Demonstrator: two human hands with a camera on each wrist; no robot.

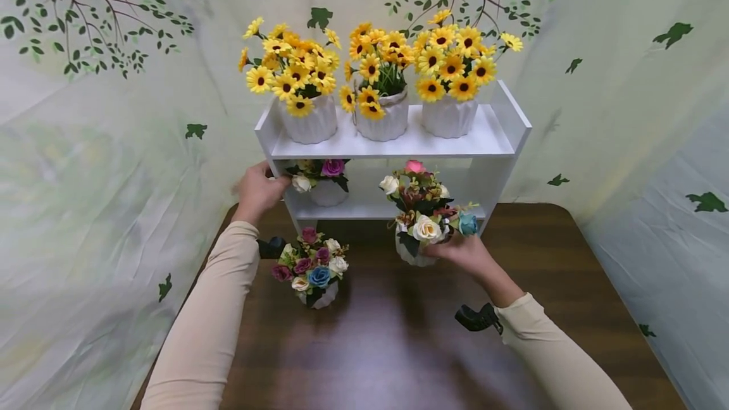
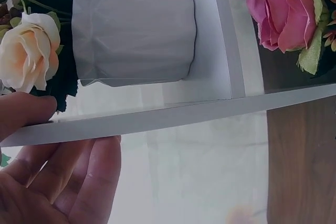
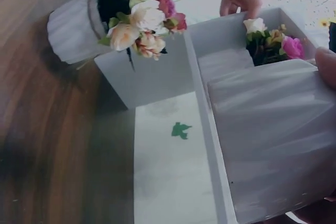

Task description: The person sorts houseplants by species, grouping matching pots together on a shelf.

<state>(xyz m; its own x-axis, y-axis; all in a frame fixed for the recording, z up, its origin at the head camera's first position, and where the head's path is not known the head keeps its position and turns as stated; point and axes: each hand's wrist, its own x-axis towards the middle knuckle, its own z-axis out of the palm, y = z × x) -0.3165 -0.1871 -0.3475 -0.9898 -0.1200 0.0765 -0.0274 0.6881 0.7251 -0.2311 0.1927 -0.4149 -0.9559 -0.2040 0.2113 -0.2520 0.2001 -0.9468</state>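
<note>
The mixed rose pot (image 1: 423,226) sits in the right hand (image 1: 467,252), just in front of the lower shelf (image 1: 370,211) of the white shelf unit (image 1: 501,138), at the opening on its right side. As I judge it, the shelving work is well past halfway: three sunflower pots (image 1: 376,81) already stand in a row on the top board, and one small rose pot (image 1: 324,185) is set on the left of the lower shelf. What seems left is the pot now in hand and a third rose pot (image 1: 313,271), which stands on the table (image 1: 569,258) well apart from either hand.

The held pot is a white ribbed vessel, roughly upright, crowded with cream, pink, dark red and blue artificial roses over dark leaves; the wrist view shows only its pale ribbed side (image 3: 273,140) close up. The right hand's fingers curl round its base. The left hand (image 1: 259,192) grips the left side panel of the shelf unit, thumb (image 2: 26,114) on one face and fingers (image 2: 79,177) on the other, steadying it.
</note>
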